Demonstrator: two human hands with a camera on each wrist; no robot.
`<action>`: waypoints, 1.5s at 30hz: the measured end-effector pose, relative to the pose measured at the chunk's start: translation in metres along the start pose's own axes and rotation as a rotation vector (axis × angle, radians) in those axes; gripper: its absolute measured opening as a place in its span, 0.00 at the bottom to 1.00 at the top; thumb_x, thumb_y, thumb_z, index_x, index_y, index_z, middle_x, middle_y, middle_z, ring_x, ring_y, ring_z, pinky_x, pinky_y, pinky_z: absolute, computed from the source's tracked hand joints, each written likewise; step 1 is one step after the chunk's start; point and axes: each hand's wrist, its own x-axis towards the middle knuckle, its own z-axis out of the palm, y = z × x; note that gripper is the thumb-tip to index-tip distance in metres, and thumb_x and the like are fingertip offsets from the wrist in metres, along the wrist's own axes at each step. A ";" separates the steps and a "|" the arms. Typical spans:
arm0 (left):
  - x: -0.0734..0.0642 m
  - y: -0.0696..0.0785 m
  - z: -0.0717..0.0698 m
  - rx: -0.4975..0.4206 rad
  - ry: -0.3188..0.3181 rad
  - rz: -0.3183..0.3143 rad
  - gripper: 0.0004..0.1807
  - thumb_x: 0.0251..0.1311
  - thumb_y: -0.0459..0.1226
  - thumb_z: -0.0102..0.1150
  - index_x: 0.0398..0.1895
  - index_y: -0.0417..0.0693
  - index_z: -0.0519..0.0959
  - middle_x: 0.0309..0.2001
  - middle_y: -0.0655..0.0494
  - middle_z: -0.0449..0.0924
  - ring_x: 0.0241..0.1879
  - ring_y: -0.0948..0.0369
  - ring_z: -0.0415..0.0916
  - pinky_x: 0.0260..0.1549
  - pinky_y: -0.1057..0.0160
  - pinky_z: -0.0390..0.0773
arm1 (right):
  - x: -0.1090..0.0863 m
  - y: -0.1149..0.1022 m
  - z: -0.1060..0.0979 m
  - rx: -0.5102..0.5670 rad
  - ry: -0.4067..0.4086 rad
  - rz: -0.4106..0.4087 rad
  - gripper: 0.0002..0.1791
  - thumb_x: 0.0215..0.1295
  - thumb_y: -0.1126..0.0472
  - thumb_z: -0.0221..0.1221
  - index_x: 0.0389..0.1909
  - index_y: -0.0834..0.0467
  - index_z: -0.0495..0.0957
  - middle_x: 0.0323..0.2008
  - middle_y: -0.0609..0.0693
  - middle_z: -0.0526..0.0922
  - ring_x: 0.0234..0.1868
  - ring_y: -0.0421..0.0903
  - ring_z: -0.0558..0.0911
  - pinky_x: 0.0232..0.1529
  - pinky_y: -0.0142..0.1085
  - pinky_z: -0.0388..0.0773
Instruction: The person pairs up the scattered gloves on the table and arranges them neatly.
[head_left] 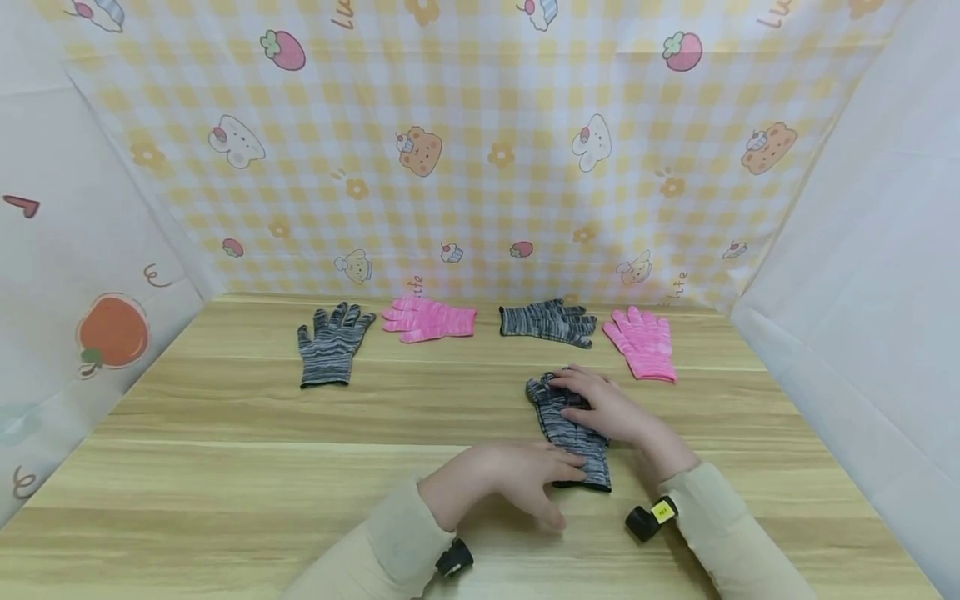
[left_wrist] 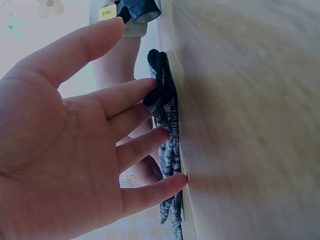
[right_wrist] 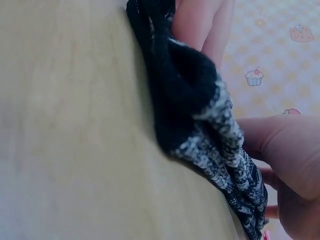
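Observation:
A grey-and-black striped knit glove (head_left: 596,471) lies on the table with its black cuff towards me. In the left wrist view the glove (left_wrist: 167,115) shows in layers, edge-on, close to the tabletop. My left hand (head_left: 517,479) lies over the cuff end, fingers extended and touching the knit, thumb held apart. Its palm faces the camera in the left wrist view. My right hand (head_left: 603,404) rests on the finger end of the same glove, with its fingers spread over the top. In the right wrist view, the cuff (right_wrist: 185,85) gapes slightly near the left fingers (right_wrist: 195,22).
Along the back lie a striped grey glove (head_left: 330,346), a pink glove (head_left: 431,320), another grey glove (head_left: 547,322) and a second pink glove (head_left: 643,343). A checked cloth (head_left: 480,192) hangs behind the wooden table (head_left: 225,467), with white sheets (head_left: 862,275) at both sides.

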 end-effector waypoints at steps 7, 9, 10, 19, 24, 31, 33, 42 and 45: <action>0.002 -0.001 0.000 -0.006 0.002 0.010 0.36 0.59 0.50 0.61 0.70 0.53 0.65 0.72 0.64 0.55 0.71 0.62 0.47 0.67 0.65 0.50 | 0.005 0.002 0.000 0.055 0.043 -0.084 0.29 0.59 0.67 0.64 0.63 0.58 0.70 0.65 0.58 0.67 0.69 0.62 0.56 0.62 0.68 0.47; 0.002 -0.001 0.000 -0.009 0.002 0.013 0.36 0.59 0.50 0.61 0.70 0.53 0.65 0.72 0.64 0.55 0.71 0.62 0.47 0.67 0.65 0.50 | 0.006 0.002 -0.001 0.047 0.036 -0.095 0.31 0.59 0.68 0.64 0.65 0.58 0.69 0.68 0.58 0.63 0.70 0.61 0.55 0.62 0.69 0.45; 0.002 -0.002 0.001 -0.013 0.002 0.014 0.36 0.59 0.50 0.61 0.70 0.53 0.65 0.72 0.64 0.55 0.71 0.62 0.47 0.67 0.65 0.51 | 0.007 0.003 -0.001 0.042 0.032 -0.100 0.33 0.58 0.68 0.64 0.66 0.58 0.68 0.69 0.58 0.61 0.70 0.61 0.54 0.61 0.70 0.44; 0.001 -0.002 0.001 -0.013 -0.001 0.010 0.36 0.59 0.50 0.61 0.70 0.53 0.65 0.72 0.64 0.55 0.71 0.63 0.47 0.67 0.66 0.51 | 0.010 0.003 -0.003 0.119 -0.066 -0.117 0.30 0.60 0.72 0.59 0.64 0.50 0.72 0.66 0.56 0.68 0.71 0.60 0.54 0.60 0.72 0.41; 0.002 -0.001 0.001 0.000 -0.004 0.001 0.36 0.59 0.51 0.61 0.71 0.54 0.64 0.72 0.65 0.54 0.71 0.63 0.47 0.67 0.65 0.50 | 0.012 0.004 -0.002 0.179 -0.147 -0.128 0.30 0.62 0.74 0.55 0.64 0.50 0.72 0.66 0.56 0.67 0.72 0.60 0.51 0.64 0.66 0.45; 0.001 -0.001 0.001 0.016 0.000 0.006 0.36 0.59 0.51 0.61 0.71 0.54 0.64 0.72 0.65 0.54 0.71 0.62 0.47 0.67 0.65 0.50 | 0.014 0.005 -0.002 0.252 -0.184 -0.121 0.30 0.62 0.75 0.52 0.64 0.53 0.71 0.68 0.59 0.63 0.72 0.61 0.47 0.66 0.64 0.44; 0.002 -0.001 0.001 0.018 0.004 0.006 0.36 0.59 0.51 0.61 0.71 0.54 0.64 0.72 0.65 0.55 0.71 0.62 0.47 0.67 0.65 0.50 | 0.015 0.005 -0.003 0.248 -0.179 -0.126 0.29 0.63 0.75 0.53 0.65 0.56 0.70 0.68 0.60 0.61 0.72 0.60 0.47 0.66 0.63 0.46; 0.002 -0.001 0.001 0.018 0.005 0.010 0.37 0.59 0.51 0.61 0.71 0.54 0.64 0.72 0.64 0.54 0.71 0.62 0.46 0.67 0.65 0.49 | 0.013 0.004 -0.003 0.181 -0.156 -0.097 0.26 0.67 0.66 0.54 0.66 0.60 0.67 0.68 0.62 0.61 0.71 0.63 0.51 0.65 0.63 0.48; 0.000 -0.002 0.001 0.012 0.002 0.010 0.36 0.59 0.51 0.61 0.71 0.54 0.64 0.72 0.64 0.54 0.71 0.62 0.46 0.67 0.65 0.49 | 0.013 0.004 -0.002 0.136 -0.159 -0.107 0.27 0.68 0.63 0.54 0.68 0.59 0.66 0.68 0.61 0.61 0.71 0.63 0.52 0.65 0.65 0.46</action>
